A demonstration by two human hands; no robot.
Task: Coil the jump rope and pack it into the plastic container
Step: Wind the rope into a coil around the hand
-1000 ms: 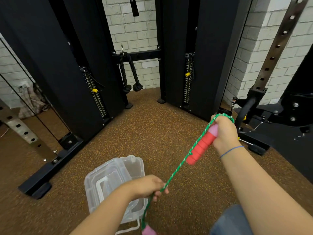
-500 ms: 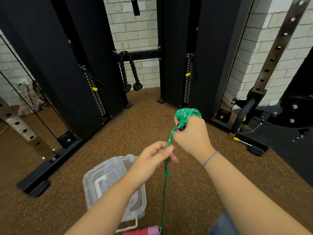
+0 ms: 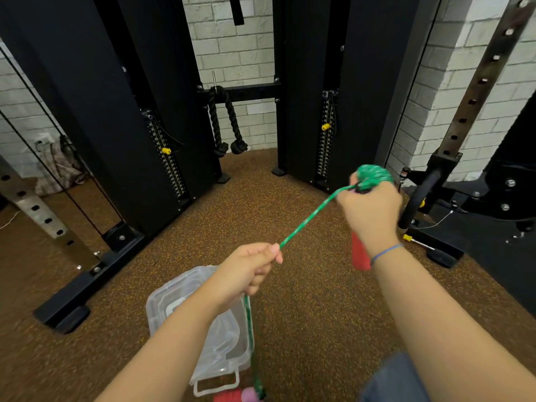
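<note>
Two bare hands work a green jump rope (image 3: pixel 307 224) above a brown speckled floor (image 3: pixel 304 300). Right hand (image 3: pixel 369 211) is raised at right, fist closed around one red handle (image 3: pixel 359 253), whose lower end sticks down below the wrist. Several turns of rope are bunched on top of that fist, slightly blurred. Thin blue band (image 3: pixel 385 252) circles the right wrist. From the bunch the rope runs taut, down and left, to the left hand (image 3: pixel 251 271). Left hand is closed on the rope, pinching it where it enters by the thumb; rope exits under the hand and hangs straight down. Hanging end reaches the second handle (image 3: pixel 235 396), red with a pink tip, at the bottom edge of the view, partly cut off.

Clear plastic container (image 3: pixel 185 309) sits on the floor below the left forearm, partly hidden by it. Its lid looks to be on, a white latch at the near end. Rope hangs along its right side; cannot tell if touching. No rope inside it.

Behind: black weight machine (image 3: pixel 121 111) with two weight stacks and yellow pins, a thick black rope attachment (image 3: pixel 226 123) hanging from the crossbar, white brick wall (image 3: pixel 232 53). Perforated steel upright (image 3: pixel 481 79) at right. Blue fabric at the bottom right corner, near the right forearm.
</note>
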